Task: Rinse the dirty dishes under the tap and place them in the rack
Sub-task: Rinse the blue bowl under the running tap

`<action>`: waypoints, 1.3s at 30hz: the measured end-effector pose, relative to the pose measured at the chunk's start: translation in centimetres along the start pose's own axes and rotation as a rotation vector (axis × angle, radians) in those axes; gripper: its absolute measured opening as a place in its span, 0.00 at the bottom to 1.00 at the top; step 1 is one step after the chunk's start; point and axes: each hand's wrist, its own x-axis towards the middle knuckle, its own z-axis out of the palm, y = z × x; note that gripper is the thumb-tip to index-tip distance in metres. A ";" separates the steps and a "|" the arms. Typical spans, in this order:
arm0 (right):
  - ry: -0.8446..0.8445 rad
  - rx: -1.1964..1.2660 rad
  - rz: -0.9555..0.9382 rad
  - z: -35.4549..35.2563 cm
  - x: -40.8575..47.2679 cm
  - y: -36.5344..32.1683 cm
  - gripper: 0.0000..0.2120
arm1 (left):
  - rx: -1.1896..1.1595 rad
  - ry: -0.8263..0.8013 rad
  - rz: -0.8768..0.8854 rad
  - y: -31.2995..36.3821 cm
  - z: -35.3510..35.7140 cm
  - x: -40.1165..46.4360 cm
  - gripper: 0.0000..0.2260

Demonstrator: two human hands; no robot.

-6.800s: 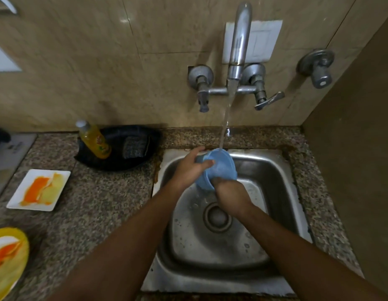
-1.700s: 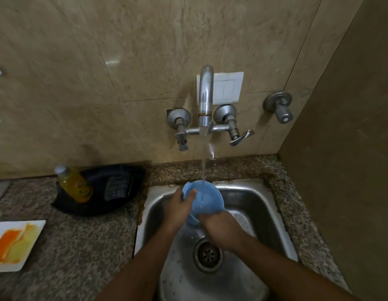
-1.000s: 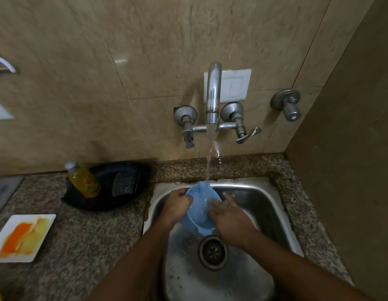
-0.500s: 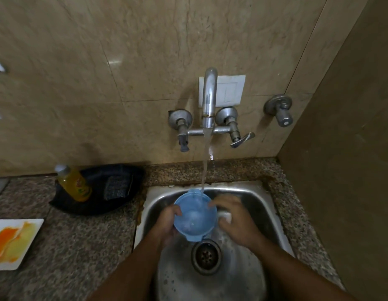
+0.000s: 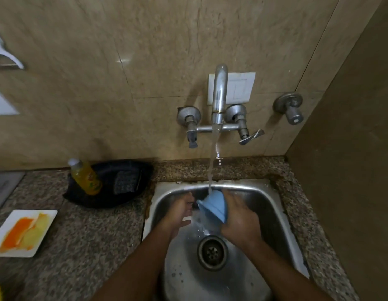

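Now blue bowl [image 5: 213,205] tipped, mouth leftward.

Sink [image 5: 273,205]: brushed steel, wet, dull sheen. Tap [image 5: 219,94] above the hands: polished metal, tarnished. Bowl [image 5: 214,206] between the hands: smooth matt blue plastic. Tabletop [image 5: 84,235] left of the hands: speckled granite. Wall tiles [image 5: 167,51]: glossy, marbled.

Over on the left counter, a yellow soap bottle [image 5: 86,177] is standing upright in a black tray [image 5: 132,193], a dark scrub pad [image 5: 126,182] leaning just beside it. Nearer the front, a white square plate [image 5: 6,231] is lying smeared with orange and yellow. Up on the tiled wall [image 5: 145,51], a white switch plate [image 5: 240,88] is sitting behind the spout, and a spare valve [image 5: 291,107] is jutting out further right.
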 end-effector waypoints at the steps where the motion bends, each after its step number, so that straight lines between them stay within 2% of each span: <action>1: 0.012 -0.089 -0.057 0.4 -0.1 0.1 0.47 | 0.020 0.006 -0.019 -0.2 0.0 -0.1 0.13; 3: 0.066 -0.219 -0.131 1.3 -0.4 0.5 0.49 | 0.042 0.016 -0.050 -0.5 0.2 -0.2 0.14; 5: 0.140 -0.285 -0.179 1.9 -0.7 0.8 0.45 | 0.033 -0.003 -0.117 -0.5 0.6 -0.7 0.17; 10: 0.237 -0.438 -0.201 2.0 -1.0 0.4 0.36 | -0.132 -0.198 -0.244 -0.1 1.6 -1.7 0.22; 13: 0.257 -0.389 -0.153 1.8 -1.0 -0.3 0.39 | -0.355 -0.182 -0.227 0.3 2.5 -1.8 0.17; 16: 0.170 -0.141 -0.191 1.5 -0.8 -0.9 0.46 | -0.543 -0.031 -0.143 1.1 3.3 -1.1 0.16; 18: 0.008 0.172 -0.208 1.0 -0.5 -1.0 0.42 | -0.419 0.081 -0.060 1.8 3.4 -0.5 0.17; 20: 0.005 0.311 -0.234 0.4 0.3 -1.5 0.36 | -0.168 0.252 0.059 2.1 3.4 0.1 0.15; 22: 0.136 0.313 -0.241 0.4 1.6 -2.3 0.30 | 0.037 0.323 0.208 2.4 3.6 -0.4 0.13; 24: 0.157 0.318 -0.174 0.1 3.7 -3.0 0.26 | 0.319 0.332 0.358 2.5 4.2 -1.3 0.13; 27: -0.075 0.181 -0.046 -0.3 7.2 -3.6 0.20 | 0.485 0.352 0.453 2.7 4.4 -1.5 0.13; 29: -0.131 0.032 -0.007 -0.6 8.4 -4.1 0.17 | 0.519 0.318 0.455 2.7 4.6 -1.3 0.12; 30: -0.101 0.020 -0.005 -0.6 8.1 -4.5 0.15 | 0.421 0.299 0.418 2.9 4.4 -1.2 0.12; 32: 0.107 -0.005 -0.209 0.0 6.7 -4.8 0.16 | 0.140 0.282 0.314 3.2 3.7 -0.8 0.13; 34: 0.151 -0.019 -0.374 0.4 5.7 -4.4 0.18 | 0.092 0.289 0.312 3.3 3.5 -0.8 0.13; 35: 0.128 0.002 -0.338 0.1 6.0 -4.2 0.17 | 0.132 0.300 0.333 3.3 3.6 -0.8 0.12; 36: 0.105 0.040 -0.205 0.0 6.7 -3.9 0.16 | 0.171 0.311 0.351 3.3 3.9 -0.9 0.12; 38: -0.072 0.246 0.139 -0.2 8.6 -4.4 0.18 | 0.242 0.329 0.344 3.2 4.8 -0.9 0.12; 39: -0.089 0.248 0.191 -0.3 9.0 -5.0 0.19 | 0.247 0.331 0.313 3.2 5.0 -1.0 0.12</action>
